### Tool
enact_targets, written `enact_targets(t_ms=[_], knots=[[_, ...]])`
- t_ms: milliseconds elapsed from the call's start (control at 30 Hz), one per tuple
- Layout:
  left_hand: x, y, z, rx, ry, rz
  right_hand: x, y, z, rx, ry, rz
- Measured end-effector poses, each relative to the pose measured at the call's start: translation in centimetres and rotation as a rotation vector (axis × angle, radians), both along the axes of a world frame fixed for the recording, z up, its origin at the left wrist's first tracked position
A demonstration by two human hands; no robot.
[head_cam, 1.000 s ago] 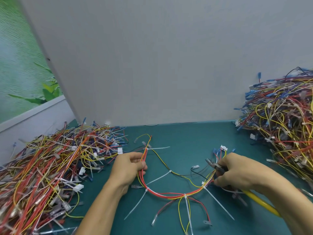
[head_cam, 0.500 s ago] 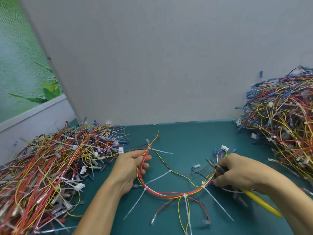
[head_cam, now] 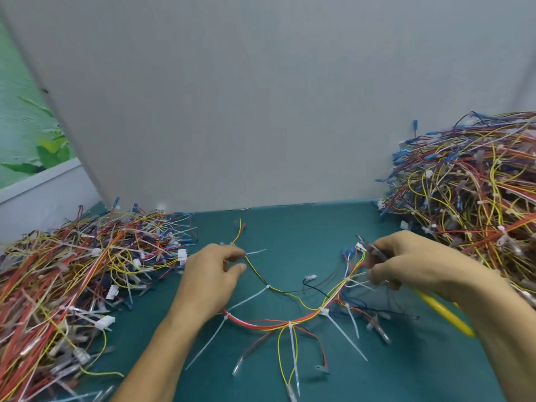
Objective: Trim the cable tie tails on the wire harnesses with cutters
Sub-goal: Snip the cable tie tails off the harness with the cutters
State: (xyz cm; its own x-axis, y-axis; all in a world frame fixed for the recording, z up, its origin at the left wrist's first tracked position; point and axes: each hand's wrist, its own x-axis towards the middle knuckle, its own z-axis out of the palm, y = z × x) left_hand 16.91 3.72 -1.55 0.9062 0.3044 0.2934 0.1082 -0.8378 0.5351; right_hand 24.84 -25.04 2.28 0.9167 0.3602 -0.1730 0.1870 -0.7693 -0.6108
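Observation:
A wire harness (head_cam: 278, 324) of red, orange and yellow wires lies in a U on the green mat between my hands. Several white cable ties stick out from it with long tails, one (head_cam: 293, 353) pointing toward me. My left hand (head_cam: 213, 278) pinches the harness's left end between thumb and fingers. My right hand (head_cam: 412, 264) grips the cutters (head_cam: 372, 249), whose metal jaws point left by the harness's right end with its white connector. The yellow handle (head_cam: 443, 313) sticks out behind my wrist. The jaws are too blurred to tell whether open or shut.
A big heap of harnesses (head_cam: 66, 285) covers the left of the mat (head_cam: 290, 233). Another heap (head_cam: 470, 198) rises at the right, close behind my right hand. A grey wall (head_cam: 261, 97) closes off the back.
My left hand has slid up the harness's left branch, which now lies lower and straighter. My right hand with the cutters has lifted slightly toward the right end; the view has tilted down a little.

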Motion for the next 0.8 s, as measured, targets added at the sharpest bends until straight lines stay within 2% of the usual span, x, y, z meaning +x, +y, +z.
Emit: enact_targets(t_ms=[167,267,367,533,667,800], knots=[[-0.8,-5.3,0.4,0.002,0.099,-0.423,0.2,0.0,-0.7,-0.174,-0.023,0.046],[-1.0,-7.8,-1.2,0.075,0.136,-0.545,0.4,0.0,-1.1,-0.214,-0.015,0.042],[-0.9,-8.4,-2.6,0.125,0.103,-0.583,0.5,-0.3,-1.3,-0.229,0.001,0.040],[-0.4,-6.4,-2.5,0.094,0.022,-0.568,0.7,-0.9,-1.2,-0.066,0.087,0.059],[0.1,-4.7,-2.7,0.132,0.049,-0.503,0.8,-0.9,-1.1,-0.041,-0.036,0.077],[0.1,-4.0,-3.1,0.025,0.079,-0.480,0.2,0.1,-1.0,-0.014,-0.150,0.201]])
